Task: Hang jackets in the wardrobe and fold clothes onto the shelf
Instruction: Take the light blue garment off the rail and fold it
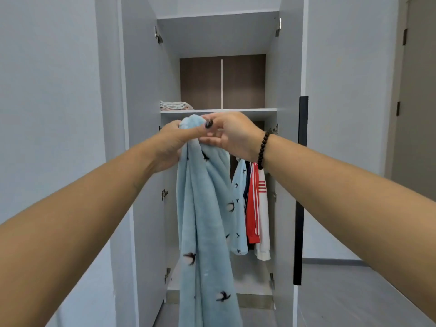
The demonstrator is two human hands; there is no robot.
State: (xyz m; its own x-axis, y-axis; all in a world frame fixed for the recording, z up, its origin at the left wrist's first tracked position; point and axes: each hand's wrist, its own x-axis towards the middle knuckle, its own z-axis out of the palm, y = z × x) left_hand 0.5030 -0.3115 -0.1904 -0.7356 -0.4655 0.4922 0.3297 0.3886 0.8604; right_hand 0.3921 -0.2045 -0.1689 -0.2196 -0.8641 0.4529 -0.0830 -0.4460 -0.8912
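A light blue fleece garment [205, 220] with small black bird prints hangs long in front of the open wardrobe [285, 67]. My left hand [172, 145] grips its bunched top from the left. My right hand [232, 135], with a dark bead bracelet on the wrist, pinches the same bunched top from the right, just under the shelf [236, 111]. Folded pale clothes [174, 105] lie at the shelf's left end. Behind the garment hang a matching blue piece [239, 208], a red striped jacket [253, 208] and a white one [264, 220].
Both wardrobe doors stand open; the right door [290, 185] carries a long black handle [300, 185]. A brown back panel [221, 81] shows above the shelf. Grey floor [342, 291] stretches to the right, with a room door [417, 102] at the far right.
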